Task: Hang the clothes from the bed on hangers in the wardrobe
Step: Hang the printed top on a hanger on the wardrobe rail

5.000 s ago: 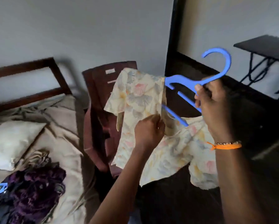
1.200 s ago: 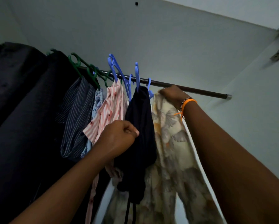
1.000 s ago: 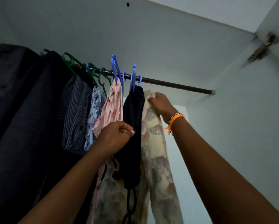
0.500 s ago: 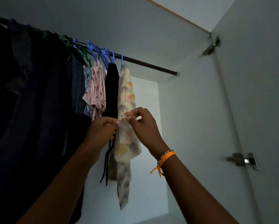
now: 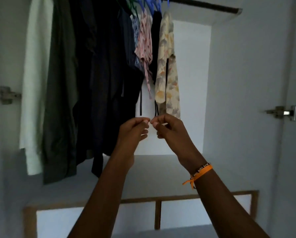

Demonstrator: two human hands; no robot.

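The cream floral garment (image 5: 167, 66) hangs at the right end of the row on the dark wardrobe rail (image 5: 204, 6), on a blue hanger (image 5: 167, 0) whose hook barely shows at the top edge. Just under its hem, my left hand (image 5: 133, 133) and my right hand (image 5: 171, 133) are raised side by side. Each has its fingers curled and thumb against forefinger. The fingertips of the two hands almost meet. I see nothing between the fingers. The top of my right hand overlaps the hem.
Left of the floral garment hang a black top with cords (image 5: 156, 40), a pink striped top (image 5: 144, 40), dark coats (image 5: 101, 74), an olive coat (image 5: 61, 83) and a white garment (image 5: 34, 83). Door hinges (image 5: 281, 112) flank the opening. Wood-framed compartments (image 5: 157, 215) lie below the shelf.
My hands have come down from pinching the floral garment's edge to just under its hem. The view has tilted downward, showing the wardrobe floor and lower compartments.
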